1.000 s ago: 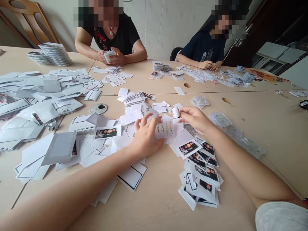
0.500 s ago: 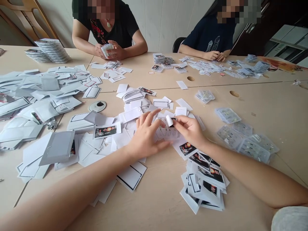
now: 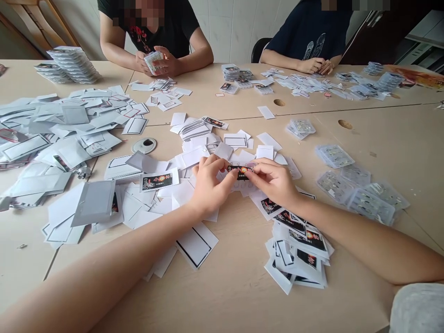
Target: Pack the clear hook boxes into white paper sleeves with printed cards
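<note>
A black sticker label [image 3: 240, 170] with an orange and white print lies flat across a clear plastic box [image 3: 243, 186]. My left hand [image 3: 212, 184] pinches the label's left end, its thumb over the black face. At the other end, the thumb and fingers of my right hand [image 3: 275, 182] press on the label. Most of the box is hidden beneath label and hands. Just below my right wrist is a messy pile of black-printed labels [image 3: 305, 240]. Another printed label [image 3: 158, 180] rests on white papers left of my left hand.
White label sheets [image 3: 86, 120] heap up at the left. Several clear boxes [image 3: 373, 206] lie at the right. Stacked boxes [image 3: 74, 64] stand at the far left. Across the table [image 3: 236, 286], one person [image 3: 194, 46] holds a box and another [image 3: 291, 46] sits with hands together.
The curled white backing by my right hand is gone from view, and the label now spans the box. My left fingers, spread before, have closed onto it. The view has shifted slightly.
</note>
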Demonstrator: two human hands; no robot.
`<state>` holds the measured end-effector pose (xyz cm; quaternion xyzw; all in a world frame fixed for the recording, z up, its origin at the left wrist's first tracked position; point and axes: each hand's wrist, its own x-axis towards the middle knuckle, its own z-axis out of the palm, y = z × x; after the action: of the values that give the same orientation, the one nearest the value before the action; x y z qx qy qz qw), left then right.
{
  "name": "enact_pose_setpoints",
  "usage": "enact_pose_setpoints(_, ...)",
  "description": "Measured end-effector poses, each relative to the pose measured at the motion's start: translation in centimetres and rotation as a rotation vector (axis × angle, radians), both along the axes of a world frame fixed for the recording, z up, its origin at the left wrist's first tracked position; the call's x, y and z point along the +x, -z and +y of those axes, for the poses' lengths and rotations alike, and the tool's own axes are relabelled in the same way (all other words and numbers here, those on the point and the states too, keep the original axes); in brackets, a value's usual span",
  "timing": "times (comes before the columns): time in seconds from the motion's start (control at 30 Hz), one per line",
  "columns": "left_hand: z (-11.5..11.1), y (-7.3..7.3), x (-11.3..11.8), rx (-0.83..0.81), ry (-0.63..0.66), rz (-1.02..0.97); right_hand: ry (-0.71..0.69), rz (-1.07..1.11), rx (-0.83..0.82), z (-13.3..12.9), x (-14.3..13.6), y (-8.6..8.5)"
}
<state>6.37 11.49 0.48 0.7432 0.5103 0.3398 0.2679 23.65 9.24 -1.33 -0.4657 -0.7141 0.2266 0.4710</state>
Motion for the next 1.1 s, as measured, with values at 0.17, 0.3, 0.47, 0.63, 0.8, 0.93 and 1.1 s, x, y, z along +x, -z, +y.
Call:
enact_pose_setpoints(0.17, -0.1, 0.1, -0.5, 0.062, 0.012, 0.027, -0.013, 0.117, -0.139, 0.1, 0.3, 0.3)
enact_pose_setpoints(0.3, -0.6, -0.1, -0.5, 0.229, 0.13, 0.025, -0.084, 0.298, -0.299, 0.4, 0.7, 0.3)
enact_pose_setpoints(0.47, -0.8, -0.2, -0.5, 0.284, 0.169, 0.03, -0.1, 0.443, -0.402, 0.6, 1.0, 0.4)
enact_pose_setpoints(0.63, -0.4, 0.0, -0.6, 0.212, 0.168, 0.002, 0.005, 0.545, -0.47, 0.9, 1.1, 0.8)
enact_pose_setpoints(0.8, -0.3, 0.4, -0.5, 0.165, 0.128, 0.019, 0.01, 0.499, -0.449, 0.8, 1.1, 0.7)
enact_pose_setpoints(0.93, -0.2, 0.4, -0.3, 0.135, -0.001, 0.037, 0.015, 0.552, -0.443, 0.7, 1.0, 0.6)
enact_pose_setpoints(1.1, 0.0, 0.0, -0.2, -0.043, -0.006, -0.082, 0.038, 0.548, -0.443, 0.8, 1.0, 0.7)
